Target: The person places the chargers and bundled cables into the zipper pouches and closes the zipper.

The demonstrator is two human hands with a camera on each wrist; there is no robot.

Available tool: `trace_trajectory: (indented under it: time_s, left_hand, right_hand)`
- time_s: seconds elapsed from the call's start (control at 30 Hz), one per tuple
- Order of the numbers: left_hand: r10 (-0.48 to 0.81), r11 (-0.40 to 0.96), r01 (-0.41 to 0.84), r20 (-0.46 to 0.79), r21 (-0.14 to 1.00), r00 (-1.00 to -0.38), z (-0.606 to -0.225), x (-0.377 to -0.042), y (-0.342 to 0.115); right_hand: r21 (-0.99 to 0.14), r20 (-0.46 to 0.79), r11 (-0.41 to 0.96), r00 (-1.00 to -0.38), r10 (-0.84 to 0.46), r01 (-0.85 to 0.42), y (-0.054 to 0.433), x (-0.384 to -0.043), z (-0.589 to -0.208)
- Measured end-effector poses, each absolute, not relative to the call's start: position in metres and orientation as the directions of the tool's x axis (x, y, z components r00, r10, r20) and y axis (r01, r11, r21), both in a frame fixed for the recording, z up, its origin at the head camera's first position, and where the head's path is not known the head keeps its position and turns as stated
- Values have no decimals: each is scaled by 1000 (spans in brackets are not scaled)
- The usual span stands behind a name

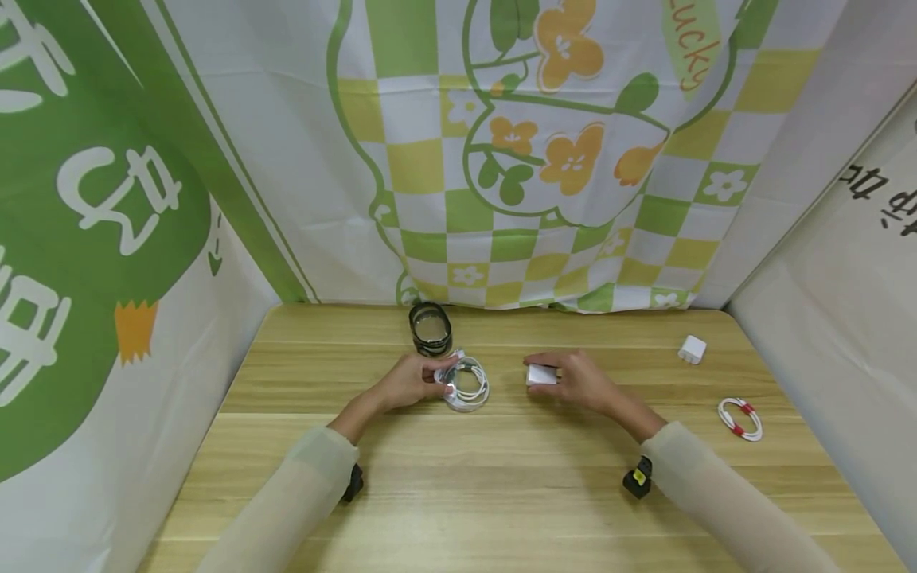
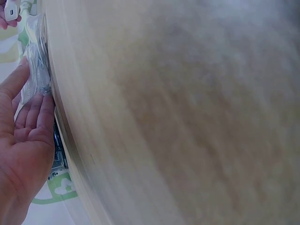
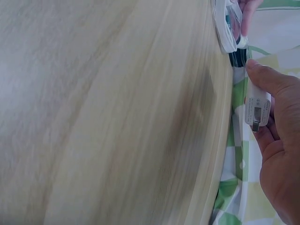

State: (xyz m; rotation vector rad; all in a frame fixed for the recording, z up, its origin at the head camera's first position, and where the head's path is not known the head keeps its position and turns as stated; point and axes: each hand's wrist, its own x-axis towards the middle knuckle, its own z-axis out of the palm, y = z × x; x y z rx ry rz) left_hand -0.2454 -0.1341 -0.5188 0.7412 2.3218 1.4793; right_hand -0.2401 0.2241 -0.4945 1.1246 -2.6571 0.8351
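Note:
A coiled white cable, partly in clear plastic, lies on the wooden table. My left hand pinches its left side, thumb on the near edge and fingers on the far edge. In the left wrist view the clear plastic shows between thumb and fingers. To the right, my right hand holds a white charger plug by its sides. The right wrist view shows this charger plug lifted off the table, with a metal prong and small print on the end facing the wrist.
Behind my left hand stands a dark looped item, perhaps a black cable coil. Another white plug sits at the table's far right. Nearer lies a white cable coil with red ties. A patterned cloth hangs behind the table.

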Motion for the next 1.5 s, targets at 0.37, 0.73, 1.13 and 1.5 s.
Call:
trace_trajectory:
  time_s: [0.37,0.73,1.13,1.5]
  left_hand:
    - [562,351,277,35,894,-826,-518,-245,-134]
    - [556,356,273,32,894,-831,-520,-246,-134]
    - [558,356,279,37,892,-829,-520,-247,-134]
    - [560,361,279,32,890,-828,-518,-246,-134]
  right_hand:
    - [-452,326,560,-713,-621,-694,211,-240,-496]
    - [-485,270,581,-744,-612,-654,195,-240,-496]
    - [-456,277,585,-732,-623,-671,178,-241,-503]
    - [-474,271,581,-738,-618,-661,163,-242,-501]
